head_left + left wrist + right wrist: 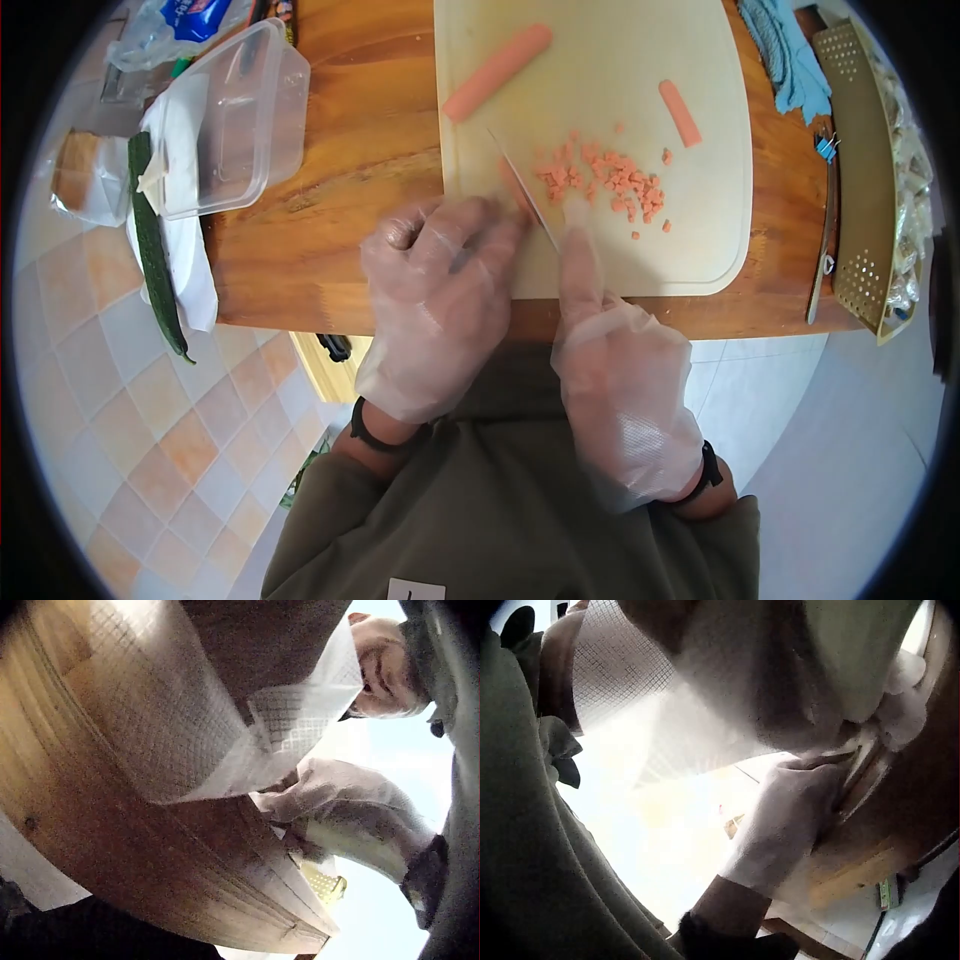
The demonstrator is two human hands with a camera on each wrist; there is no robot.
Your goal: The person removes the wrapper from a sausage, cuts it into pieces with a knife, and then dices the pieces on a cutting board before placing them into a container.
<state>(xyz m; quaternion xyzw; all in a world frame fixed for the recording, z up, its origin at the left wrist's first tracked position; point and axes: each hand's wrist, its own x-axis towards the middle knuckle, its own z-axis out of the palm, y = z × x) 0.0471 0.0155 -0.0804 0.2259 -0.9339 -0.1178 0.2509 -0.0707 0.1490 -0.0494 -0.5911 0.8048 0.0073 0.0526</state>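
Observation:
My left hand (435, 300), in a clear plastic glove, holds a strip of pink sausage (515, 182) on the white cutting board (600, 272) near its left front. In my gloved right hand (625, 390) is a knife (525, 190), the index finger stretched along it and the thin blade slanting away to the left, right beside the strip. The knife's handle is hidden in the head view. Small diced sausage (630, 183) lies scattered right of the blade. Farther back on the board are a thick sausage piece (498, 73) and a thinner strip (681, 113).
Left of the board stands a clear plastic container (285, 130), with a cucumber (152, 250) on white paper beside it. A blue cloth (787, 55), metal tongs (825, 230) and a perforated basket (865, 180) lie to the right. The wooden table's (300, 300) front edge is close to my body.

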